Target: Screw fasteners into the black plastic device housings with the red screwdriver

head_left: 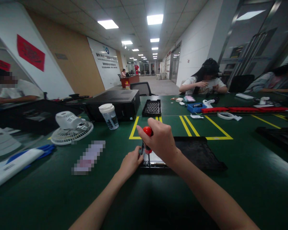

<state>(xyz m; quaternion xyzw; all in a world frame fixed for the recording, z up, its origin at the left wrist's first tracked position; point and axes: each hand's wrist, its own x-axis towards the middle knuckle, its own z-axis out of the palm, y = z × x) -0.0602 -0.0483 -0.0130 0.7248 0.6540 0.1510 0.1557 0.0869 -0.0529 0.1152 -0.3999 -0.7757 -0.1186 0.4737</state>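
Observation:
My right hand is closed around an upright screwdriver with a red and black handle. Its tip is hidden behind my fingers and the handle. Below it is a black tray with a pale, shiny flat piece inside, partly covered by my right hand and forearm. With its fingers closed on the tray's left edge, my left hand steadies that side. A second black tray lies flat just to the right, partly behind my forearm.
Left of me are a phone, a white fan and a lidded water cup. Farther back stand a large black case, a tray of small round parts and a blue bin. A person sits opposite.

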